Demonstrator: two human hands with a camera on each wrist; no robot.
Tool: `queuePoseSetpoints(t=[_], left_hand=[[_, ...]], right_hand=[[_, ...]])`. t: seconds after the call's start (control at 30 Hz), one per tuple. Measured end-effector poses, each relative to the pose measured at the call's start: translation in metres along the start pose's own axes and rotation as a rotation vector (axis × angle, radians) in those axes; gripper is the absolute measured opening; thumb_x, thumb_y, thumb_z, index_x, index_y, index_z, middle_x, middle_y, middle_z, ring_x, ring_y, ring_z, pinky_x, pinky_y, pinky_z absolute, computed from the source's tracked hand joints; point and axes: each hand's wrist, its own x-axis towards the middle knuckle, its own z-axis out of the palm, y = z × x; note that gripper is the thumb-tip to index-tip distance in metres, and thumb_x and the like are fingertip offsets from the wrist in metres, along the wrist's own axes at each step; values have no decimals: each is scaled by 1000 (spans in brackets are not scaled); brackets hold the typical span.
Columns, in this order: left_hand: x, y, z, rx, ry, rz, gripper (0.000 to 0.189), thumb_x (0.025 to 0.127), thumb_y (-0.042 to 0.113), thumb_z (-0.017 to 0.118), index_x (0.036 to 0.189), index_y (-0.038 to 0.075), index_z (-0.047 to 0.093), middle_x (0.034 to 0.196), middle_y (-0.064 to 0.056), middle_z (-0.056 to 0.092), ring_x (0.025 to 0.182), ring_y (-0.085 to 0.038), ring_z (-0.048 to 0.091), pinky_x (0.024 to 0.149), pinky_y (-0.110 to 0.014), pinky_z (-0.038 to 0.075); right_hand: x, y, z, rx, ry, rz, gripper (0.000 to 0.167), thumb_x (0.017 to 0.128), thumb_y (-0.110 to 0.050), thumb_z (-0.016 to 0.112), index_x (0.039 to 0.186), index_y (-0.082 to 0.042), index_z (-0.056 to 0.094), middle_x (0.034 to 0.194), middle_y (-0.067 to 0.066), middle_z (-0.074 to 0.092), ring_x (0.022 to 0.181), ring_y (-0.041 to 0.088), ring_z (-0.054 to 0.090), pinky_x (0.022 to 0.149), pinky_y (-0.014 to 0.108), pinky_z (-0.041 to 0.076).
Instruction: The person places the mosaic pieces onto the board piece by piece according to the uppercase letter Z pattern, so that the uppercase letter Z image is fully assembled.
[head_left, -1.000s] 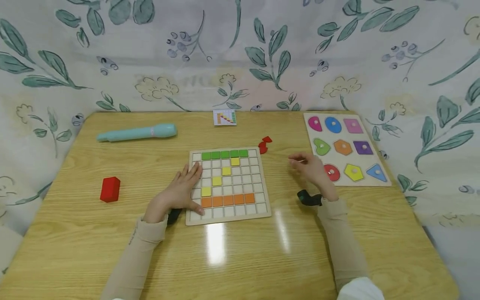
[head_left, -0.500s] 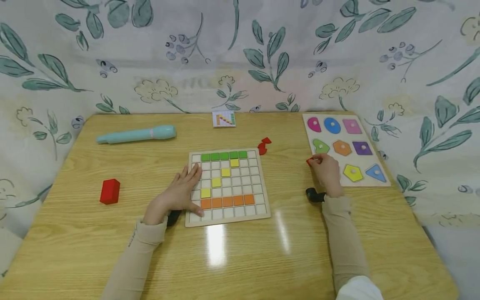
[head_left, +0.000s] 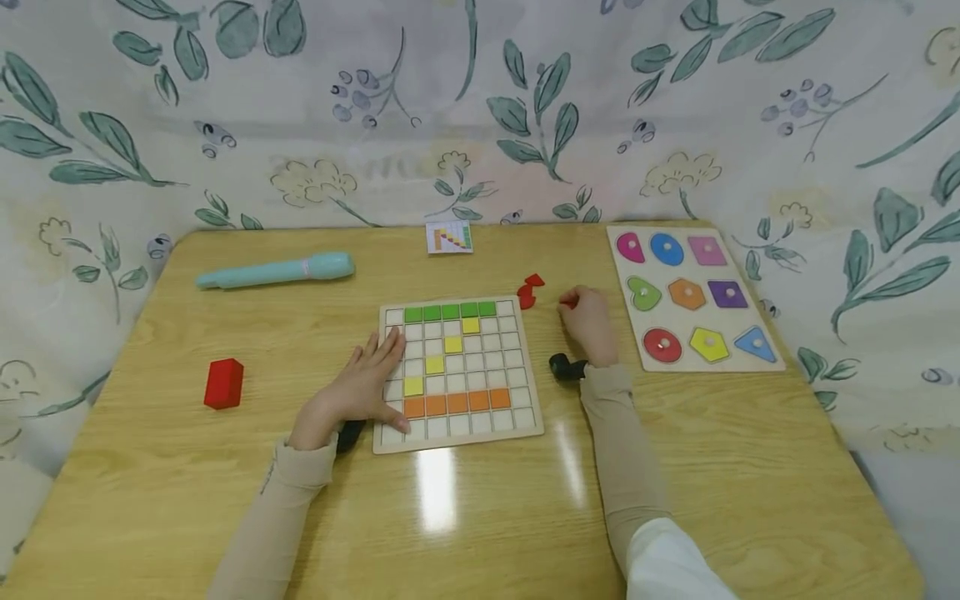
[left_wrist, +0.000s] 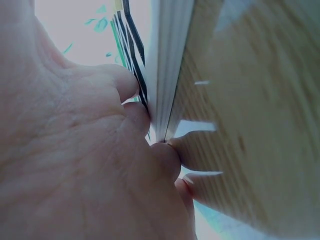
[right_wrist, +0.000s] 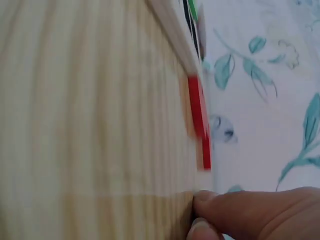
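Note:
My left hand rests with spread fingers on the left edge of a wooden grid board. In the left wrist view, my palm lies beside the board's pale edge. Green tiles form a row near the board's top, yellow tiles a diagonal, and orange tiles a row near the bottom. Right of the board, my right hand pinches a small red piece, mostly hidden by the fingers. Several loose red pieces lie between that hand and the board's top right corner.
A shape puzzle board with coloured knobbed shapes lies at the right. At the back stands a small pattern card against the floral cloth. To the left are a turquoise pen-shaped object and a red block.
My right hand went right to the shape puzzle's edge, where a red piece showed at its fingertips, then came back left towards the loose red pieces. My left hand has stayed on the board.

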Motion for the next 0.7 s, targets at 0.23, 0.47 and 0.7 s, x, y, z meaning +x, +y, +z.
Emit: queuePoseSetpoints(t=[0.23, 0.47, 0.7], left_hand=[[5, 3, -5, 10, 10, 14, 138, 59, 48, 87, 154, -1, 0, 163, -18, -10, 147, -45, -15, 117, -65, -4], [1, 2, -5, 1, -9, -8, 139, 59, 49, 87, 155, 1, -1, 163, -17, -11, 147, -43, -17, 117, -63, -6], [-2, 3, -3, -6, -9, -18, 138, 59, 48, 87, 155, 1, -1, 163, -17, -10, 148, -43, -16, 118, -63, -5]], right_hand=[[-2, -14, 8, 32, -71, -23, 27, 91, -11, 54, 112, 6, 61, 107, 23, 62, 95, 31, 58, 84, 40, 50], [-1, -8, 15, 575, -175, 107, 32, 99, -19, 54, 118, 6, 58, 95, 14, 63, 62, 5, 62, 61, 19, 56], [-10, -38, 29, 705, -320, 165, 33, 97, -18, 59, 121, 4, 57, 100, 10, 65, 74, 8, 66, 71, 20, 57]])
